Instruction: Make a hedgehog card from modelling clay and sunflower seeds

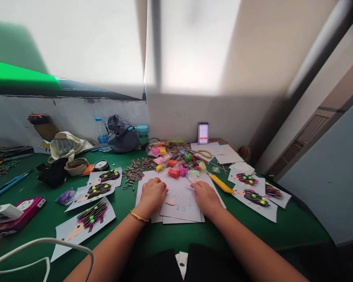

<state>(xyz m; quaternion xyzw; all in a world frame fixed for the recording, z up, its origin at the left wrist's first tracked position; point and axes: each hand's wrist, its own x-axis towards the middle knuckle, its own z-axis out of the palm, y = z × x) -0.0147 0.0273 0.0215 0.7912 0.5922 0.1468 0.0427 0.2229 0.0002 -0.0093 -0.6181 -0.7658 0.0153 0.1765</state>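
- The left hand [154, 192] is laid on the left part of the stacked white paper, its fingers curled; whether anything is grasped by it cannot be told.
- The right hand [205, 194] is placed at the right part of the stack, and a thin item is seen at its fingertips; whether it is gripped cannot be told.
- Between the hands, the hedgehog drawing [181, 202] is positioned on the top sheet, its outline drawn in thin lines and its snout coloured peach.
- Just beyond the paper, bags of coloured modelling clay [174, 173] are heaped, with red, pink, yellow and green pieces among them.
- To the left of the clay, striped sunflower seeds [137, 169] are piled on the green counter [176, 234].
- To the right, a yellow utility knife [220, 183] is laid near the paper, and yellow-handled scissors [204, 153] are set farther back.
- Hedgehog pictures with dark spines and coloured dots are spread on both sides, three at the left [91, 221] and three at the right [257, 199].
- Against the wall, a smartphone [203, 133] is propped upright; farther left, a teal-lidded jar [142, 136], a grey-blue bag [122, 139] and a water bottle [101, 135] are stood.
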